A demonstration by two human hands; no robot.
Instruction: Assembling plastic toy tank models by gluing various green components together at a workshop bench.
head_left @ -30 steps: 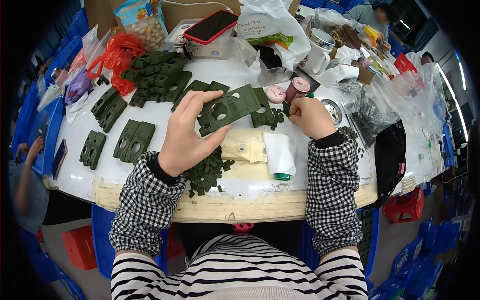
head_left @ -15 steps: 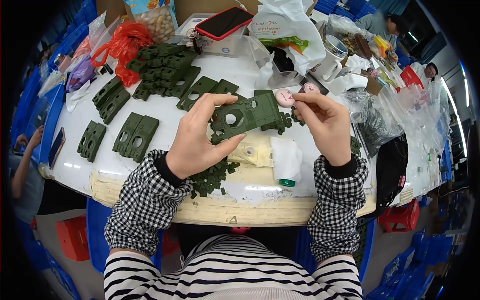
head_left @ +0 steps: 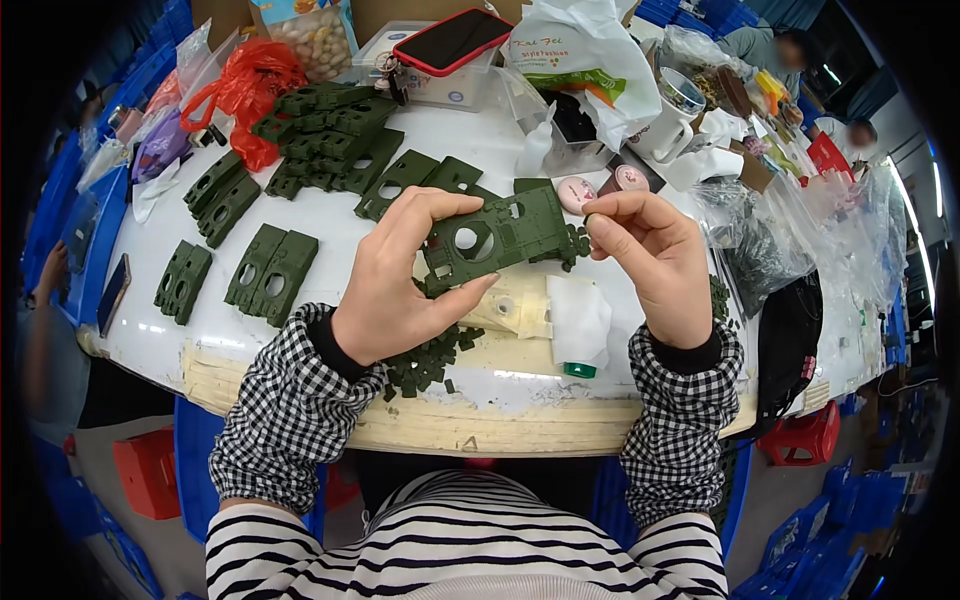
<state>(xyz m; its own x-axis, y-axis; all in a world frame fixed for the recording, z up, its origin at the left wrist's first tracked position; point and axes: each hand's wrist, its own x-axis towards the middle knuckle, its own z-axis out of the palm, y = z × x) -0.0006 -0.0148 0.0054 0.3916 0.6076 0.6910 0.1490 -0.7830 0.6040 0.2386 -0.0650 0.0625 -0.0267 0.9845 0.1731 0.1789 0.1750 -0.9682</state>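
My left hand grips a dark green plastic toy tank hull by its left end, thumb below and fingers above. The hull has a large round hole and is held tilted above the table. To its right my right hand is closed in a pinch, with what looks like a tiny dark green part at the fingertips, mostly hidden. Small loose green parts lie heaped below my left hand. Under the hull a cream block sits beside a white bottle with a green cap.
Several more green hulls lie left and behind, some stacked. Farther back are a red plastic bag, a phone in a red case, a white carrier bag and a mug. A black bag hangs at the right edge.
My right hand has shifted slightly down and right, staying pinched. The hull in my left hand has barely moved, and the view has shifted slightly.
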